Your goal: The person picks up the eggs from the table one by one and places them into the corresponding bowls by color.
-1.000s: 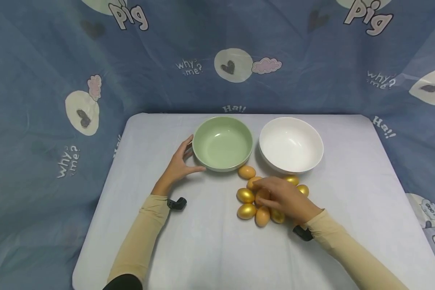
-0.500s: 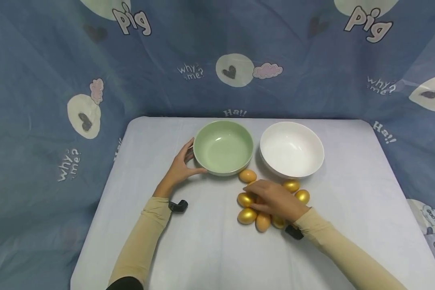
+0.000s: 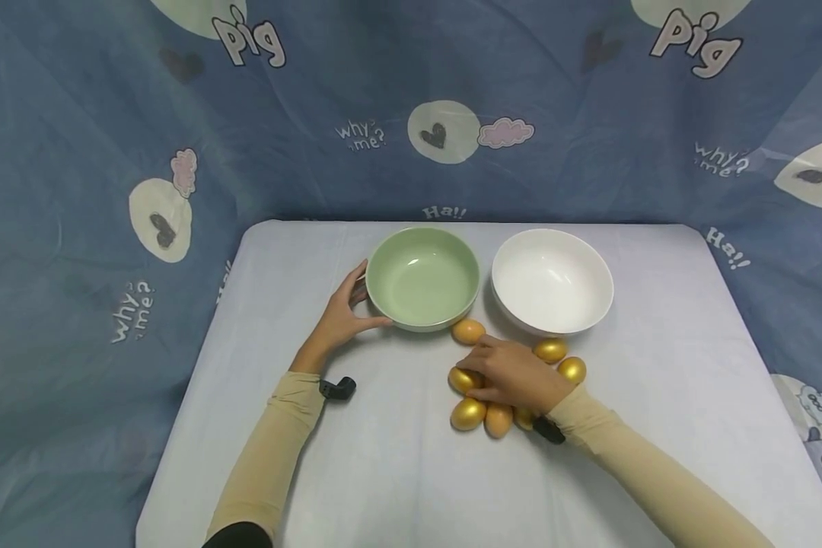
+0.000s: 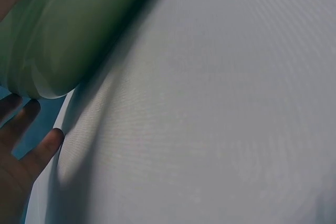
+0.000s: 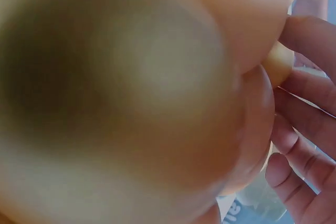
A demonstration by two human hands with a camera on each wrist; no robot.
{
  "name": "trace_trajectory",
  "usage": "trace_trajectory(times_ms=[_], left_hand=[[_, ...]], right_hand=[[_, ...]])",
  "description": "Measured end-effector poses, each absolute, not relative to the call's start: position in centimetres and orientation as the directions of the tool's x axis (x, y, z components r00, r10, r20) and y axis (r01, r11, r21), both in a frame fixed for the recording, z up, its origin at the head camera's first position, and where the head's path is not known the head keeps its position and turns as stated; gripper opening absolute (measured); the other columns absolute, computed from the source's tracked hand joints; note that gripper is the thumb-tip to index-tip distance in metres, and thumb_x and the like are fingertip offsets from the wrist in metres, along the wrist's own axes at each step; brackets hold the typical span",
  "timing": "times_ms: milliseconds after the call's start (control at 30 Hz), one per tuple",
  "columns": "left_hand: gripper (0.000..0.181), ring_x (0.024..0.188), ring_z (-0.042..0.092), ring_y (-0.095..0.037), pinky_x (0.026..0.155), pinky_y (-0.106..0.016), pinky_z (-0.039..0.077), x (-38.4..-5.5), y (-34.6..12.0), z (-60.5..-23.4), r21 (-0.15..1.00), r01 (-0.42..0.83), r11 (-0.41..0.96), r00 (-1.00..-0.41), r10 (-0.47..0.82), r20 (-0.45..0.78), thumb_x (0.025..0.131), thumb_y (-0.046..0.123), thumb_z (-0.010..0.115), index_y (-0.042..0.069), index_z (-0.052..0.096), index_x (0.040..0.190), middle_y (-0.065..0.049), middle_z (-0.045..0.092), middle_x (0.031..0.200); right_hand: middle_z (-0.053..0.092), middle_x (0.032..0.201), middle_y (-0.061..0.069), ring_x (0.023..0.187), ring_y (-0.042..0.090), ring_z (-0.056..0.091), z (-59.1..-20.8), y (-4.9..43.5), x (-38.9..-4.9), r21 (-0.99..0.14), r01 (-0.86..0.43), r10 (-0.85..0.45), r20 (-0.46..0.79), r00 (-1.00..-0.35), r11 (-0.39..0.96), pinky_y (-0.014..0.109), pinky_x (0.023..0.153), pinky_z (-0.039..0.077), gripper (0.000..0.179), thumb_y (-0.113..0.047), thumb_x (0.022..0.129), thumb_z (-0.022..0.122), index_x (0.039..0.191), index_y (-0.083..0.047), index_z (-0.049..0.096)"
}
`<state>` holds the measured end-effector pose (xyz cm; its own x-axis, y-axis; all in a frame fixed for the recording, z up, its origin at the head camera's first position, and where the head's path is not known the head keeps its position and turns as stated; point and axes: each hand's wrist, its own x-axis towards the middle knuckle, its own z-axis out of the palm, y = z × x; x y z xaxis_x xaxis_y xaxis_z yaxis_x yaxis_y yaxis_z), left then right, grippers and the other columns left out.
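Note:
My left hand (image 3: 336, 316) rests against the left side of the green bowl (image 3: 422, 279), thumb near its front and fingers spread along its wall. In the left wrist view the fingertips (image 4: 31, 107) meet the underside of the bowl, and the little finger stands apart. My right hand (image 3: 517, 373) reaches over a cluster of eggs, pinching a gold egg (image 3: 463, 380) between thumb and fingers at the cluster's left edge. Beside it lie another gold egg (image 3: 468, 415) and a brown egg (image 3: 498, 420). The hand hides the cluster's middle. Close, blurred eggs (image 5: 157, 66) fill the right wrist view.
A white bowl (image 3: 552, 281) stands to the right of the green one. A brown egg (image 3: 468, 331) lies just in front of the green bowl, and gold eggs (image 3: 571, 371) lie at the cluster's right. A white cloth (image 3: 383, 472) covers the table; blue printed fabric (image 3: 301, 152) hangs behind.
My right hand has moved left and slightly down over the eggs, and its thumb and fingers have closed about the left gold egg. The left hand keeps its place at the green bowl.

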<state>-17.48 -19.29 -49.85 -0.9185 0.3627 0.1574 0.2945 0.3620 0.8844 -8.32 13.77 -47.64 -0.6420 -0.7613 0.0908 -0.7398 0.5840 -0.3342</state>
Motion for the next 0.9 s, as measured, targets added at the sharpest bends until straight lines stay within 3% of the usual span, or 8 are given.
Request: trace_trajectory(times_ms=[400,900], left_hand=[[0.117,0.142,0.035,-0.037,0.113,-0.048,0.042,-17.6,-19.3,-49.9,0.890,0.282,0.359,-0.923,0.355,0.149,0.066,0.017,0.091,0.004,0.017,0.155,-0.014,0.023,0.161],[0.115,0.142,0.035,-0.037,0.113,-0.051,0.041,-17.5,-19.2,-49.7,0.886,0.277,0.371,-0.926,0.350,0.142,0.067,0.016,0.091,0.003,0.018,0.155,-0.014,0.024,0.160]], right_hand=[[0.063,0.091,-0.016,0.091,0.005,0.050,-48.5,13.8,-8.8,-0.242,-0.778,-0.787,0.085,-0.612,0.579,0.023,0.072,0.050,0.042,-0.040,0.077,0.079,0.115,-0.024,0.070],[0.065,0.095,-0.016,0.096,0.004,0.054,-48.3,14.2,-8.8,-0.363,-0.724,-0.748,0.100,-0.656,0.587,0.024,0.080,0.051,0.037,-0.040,0.078,0.077,0.111,-0.025,0.070]])
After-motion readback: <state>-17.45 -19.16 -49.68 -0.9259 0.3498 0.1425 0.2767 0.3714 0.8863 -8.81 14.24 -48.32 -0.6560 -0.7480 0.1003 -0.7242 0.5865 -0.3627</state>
